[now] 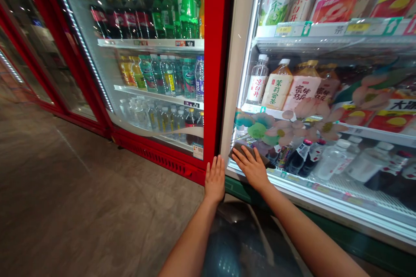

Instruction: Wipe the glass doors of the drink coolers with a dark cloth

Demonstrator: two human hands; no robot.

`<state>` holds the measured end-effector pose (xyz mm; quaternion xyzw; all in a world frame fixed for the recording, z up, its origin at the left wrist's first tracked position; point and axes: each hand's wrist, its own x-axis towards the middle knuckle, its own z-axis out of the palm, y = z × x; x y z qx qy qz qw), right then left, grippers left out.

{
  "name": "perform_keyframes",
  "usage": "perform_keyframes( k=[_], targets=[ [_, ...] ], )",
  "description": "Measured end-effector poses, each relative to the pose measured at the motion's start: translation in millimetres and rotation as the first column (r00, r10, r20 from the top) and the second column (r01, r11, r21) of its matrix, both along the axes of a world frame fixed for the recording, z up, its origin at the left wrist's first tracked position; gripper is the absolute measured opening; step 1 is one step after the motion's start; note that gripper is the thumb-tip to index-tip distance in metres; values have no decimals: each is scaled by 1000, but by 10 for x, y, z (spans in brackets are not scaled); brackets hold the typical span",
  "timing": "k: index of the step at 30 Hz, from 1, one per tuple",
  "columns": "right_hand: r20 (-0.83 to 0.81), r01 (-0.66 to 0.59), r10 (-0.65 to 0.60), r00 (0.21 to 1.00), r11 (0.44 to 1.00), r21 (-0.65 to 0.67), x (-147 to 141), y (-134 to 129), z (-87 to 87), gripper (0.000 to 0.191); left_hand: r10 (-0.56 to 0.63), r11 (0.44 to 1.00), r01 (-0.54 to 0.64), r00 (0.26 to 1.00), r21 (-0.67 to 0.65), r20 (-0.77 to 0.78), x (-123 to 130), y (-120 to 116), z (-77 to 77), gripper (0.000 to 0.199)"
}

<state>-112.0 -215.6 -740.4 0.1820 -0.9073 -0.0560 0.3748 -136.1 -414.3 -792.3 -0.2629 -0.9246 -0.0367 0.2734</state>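
My right hand (252, 168) presses a dark grey-brown cloth (239, 150) flat against the lower left corner of a glass door (292, 108). Its fingers lie stretched over the cloth, which sticks out past the fingertips and to the right of the hand. My left hand (215, 180) rests with straight fingers at the bottom of the red frame (215, 73), beside the seam between two drink coolers. It holds nothing. Flower decals (282, 130) on the glass are just above the cloth.
Bottled drinks (276, 84) stand on lit shelves behind the door. On the left is a red cooler with soda bottles (187, 4). Below my arms sits a dark, shiny rounded surface (240, 242). Concrete floor (81, 207) extends to the left.
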Motion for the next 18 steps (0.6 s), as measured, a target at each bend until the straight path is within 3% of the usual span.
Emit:
perform_keyframes(
  k=[4, 8, 13, 16, 18],
  targets=[
    [-16, 51, -53, 998, 995, -91, -173, -221, 54, 58, -3, 1000, 3, 1000, -15, 1, -1, -113, -66, 87],
    [23, -10, 11, 1000, 1000, -29, -247, -433, -210, 51, 24, 999, -23, 1000, -36, 17, 16, -196, -106, 86],
    [76, -38, 34, 997, 998, 52, 54, -154, -620, 44, 17, 999, -16, 999, -52, 28, 42, -215, -102, 88],
    [73, 12, -14, 997, 1000, 22, 138, -23, -600, 48, 9, 998, -8, 1000, -56, 24, 50, -211, -88, 88],
    [61, 53, -52, 997, 998, -26, 81, -90, -519, 51, 12, 998, -11, 1000, -56, 16, 55, -217, -86, 87]
  ],
)
